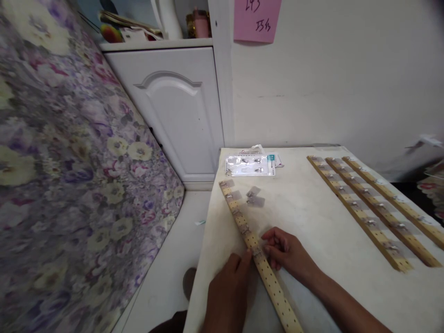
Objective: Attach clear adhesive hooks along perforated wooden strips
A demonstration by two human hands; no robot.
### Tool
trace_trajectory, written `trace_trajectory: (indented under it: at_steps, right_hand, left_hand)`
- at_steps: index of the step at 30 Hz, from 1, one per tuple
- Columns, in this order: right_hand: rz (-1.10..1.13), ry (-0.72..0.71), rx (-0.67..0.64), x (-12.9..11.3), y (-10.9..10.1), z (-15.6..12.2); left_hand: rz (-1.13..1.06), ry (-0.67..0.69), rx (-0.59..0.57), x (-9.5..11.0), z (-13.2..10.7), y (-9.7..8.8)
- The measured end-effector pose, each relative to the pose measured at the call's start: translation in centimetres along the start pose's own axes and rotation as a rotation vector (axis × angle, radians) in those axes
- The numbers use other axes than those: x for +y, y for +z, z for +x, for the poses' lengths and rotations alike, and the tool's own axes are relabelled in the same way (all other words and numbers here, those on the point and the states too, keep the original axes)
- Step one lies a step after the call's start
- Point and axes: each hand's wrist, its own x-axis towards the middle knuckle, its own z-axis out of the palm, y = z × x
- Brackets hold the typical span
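Note:
A pale wooden strip with rows of holes [272,284] lies slantwise on the white tabletop. Clear adhesive hooks [244,229] sit along its far half. My left hand [229,289] is closed at the strip's left edge, fingertips against the wood. Right beside those fingertips is one clear hook [257,253] on the strip. My right hand [282,249] is curled at the strip's other side, thumb and index finger close to that hook; whatever lies between them is hidden. Two loose clear hooks [255,200] rest on the table beyond my right hand.
Three similar wooden strips with hooks [360,210] lie along the right side of the table. Clear blister packaging [248,165] is at the far edge. A white cabinet [173,115] stands behind, and a floral curtain [86,175] hangs at left. A pink note [256,23] is on the wall.

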Motion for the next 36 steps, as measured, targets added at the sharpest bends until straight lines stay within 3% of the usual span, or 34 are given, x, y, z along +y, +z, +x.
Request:
trace_trajectory:
  at_steps: [11, 25, 36]
  right_hand:
    - [-0.018, -0.006, -0.001, -0.03, 0.03, 0.04]
    - [-0.015, -0.009, 0.003, -0.44, 0.17, -0.07]
    - [-0.108, -0.082, 0.016, -0.59, 0.23, -0.25]
  left_hand:
    - [0.064, 0.031, -0.031, -0.16, 0.11, 0.15]
    - [0.080, 0.067, 0.051, -0.47, 0.16, 0.84]
    - [0.108, 0.058, 0.024, -0.31, 0.20, 0.59]
